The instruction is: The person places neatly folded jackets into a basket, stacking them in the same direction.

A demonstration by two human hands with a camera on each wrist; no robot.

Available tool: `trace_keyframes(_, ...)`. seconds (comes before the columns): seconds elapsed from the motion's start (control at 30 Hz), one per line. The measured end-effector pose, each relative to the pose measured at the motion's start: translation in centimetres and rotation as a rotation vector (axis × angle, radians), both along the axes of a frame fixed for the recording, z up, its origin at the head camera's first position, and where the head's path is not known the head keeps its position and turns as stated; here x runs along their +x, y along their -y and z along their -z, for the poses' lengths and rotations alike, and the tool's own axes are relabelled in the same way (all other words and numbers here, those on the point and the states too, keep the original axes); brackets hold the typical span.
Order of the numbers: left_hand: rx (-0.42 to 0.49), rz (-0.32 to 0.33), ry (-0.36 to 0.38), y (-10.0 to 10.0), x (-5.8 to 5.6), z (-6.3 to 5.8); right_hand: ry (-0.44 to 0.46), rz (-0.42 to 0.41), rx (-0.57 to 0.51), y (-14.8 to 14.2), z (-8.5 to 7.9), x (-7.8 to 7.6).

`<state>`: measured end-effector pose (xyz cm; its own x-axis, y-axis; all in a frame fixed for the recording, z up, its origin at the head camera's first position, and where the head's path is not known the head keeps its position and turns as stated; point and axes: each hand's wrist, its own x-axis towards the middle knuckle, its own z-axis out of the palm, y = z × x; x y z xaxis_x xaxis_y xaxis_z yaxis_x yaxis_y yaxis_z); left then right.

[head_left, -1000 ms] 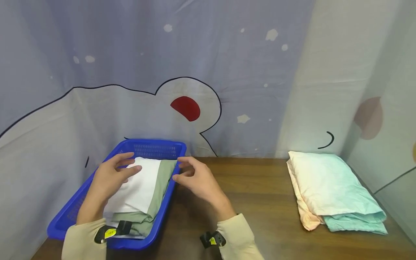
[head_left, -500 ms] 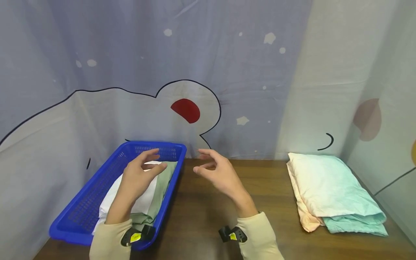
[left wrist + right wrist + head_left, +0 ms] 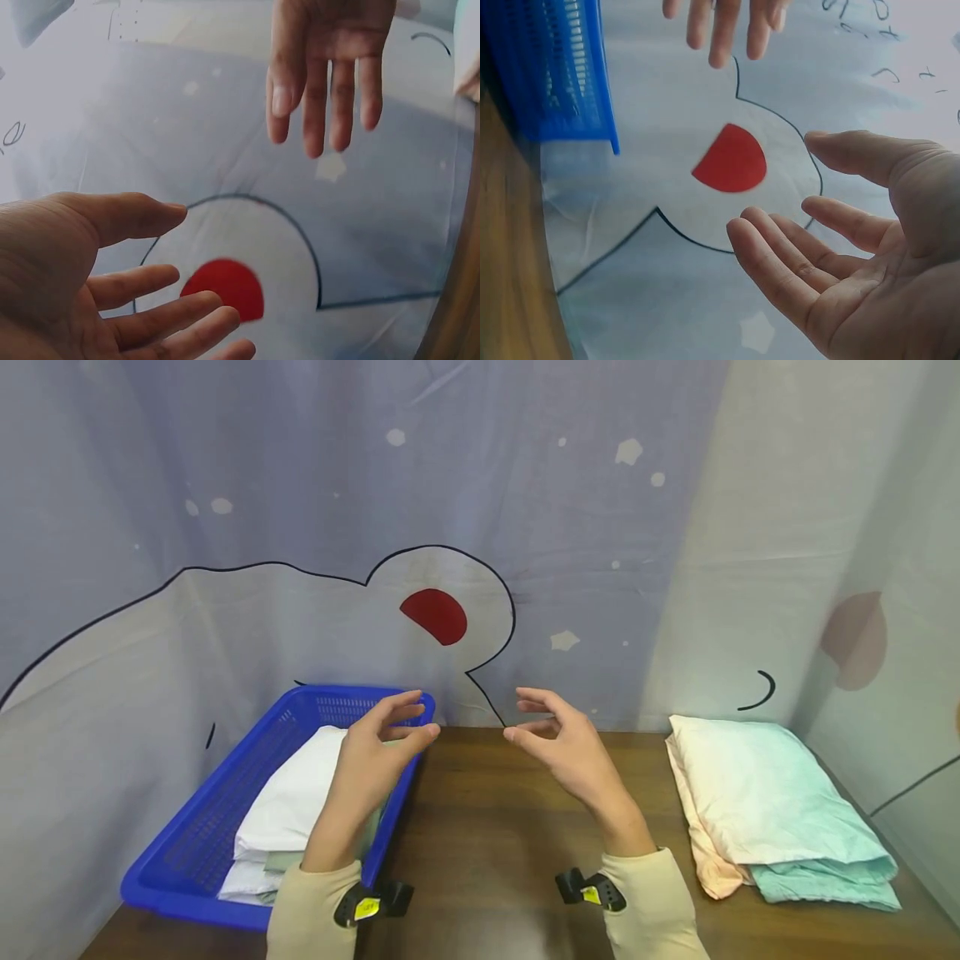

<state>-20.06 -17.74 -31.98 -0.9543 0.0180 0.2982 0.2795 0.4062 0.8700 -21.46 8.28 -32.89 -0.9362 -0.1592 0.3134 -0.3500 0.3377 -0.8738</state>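
In the head view my left hand [image 3: 371, 768] hovers over the right side of a blue basket [image 3: 180, 893], holding nothing. Its fingers are spread and relaxed, as the left wrist view also shows. Inside the basket lies a folded white and green cloth [image 3: 296, 793], partly hidden by my left hand and forearm. My right hand [image 3: 573, 752] floats above the wooden table, to the right of the basket, with relaxed fingers and nothing held. The two hands face each other, palms inward and apart.
At the right of the wooden table [image 3: 487, 827] lies a folded cloth [image 3: 780, 793] in cream, peach and mint green. Behind the table hangs a printed curtain [image 3: 562, 527] with a red shape, and it continues along both sides.
Both hands have moved right, away from the cloth in the basket. My right hand has gone from the basket's right rim to above the table. The other folded cloth has stayed put.
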Motion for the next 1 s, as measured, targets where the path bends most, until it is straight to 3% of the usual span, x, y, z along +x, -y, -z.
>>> trace_keyframes(0.4,0.145,0.140,-0.074,-5.3,-0.2,0.4,-0.058,0.066,0.050,-3.6,-0.4,0.1)
trace_keyframes(0.7,0.085,0.204,-0.074,-8.3,-0.8,1.4,-0.062,0.109,0.106,-7.1,-0.3,0.5)
trace_keyframes(1.0,0.103,0.260,-0.071,-11.3,-1.6,2.5,-0.046,0.149,0.167,-9.9,-0.4,1.1)
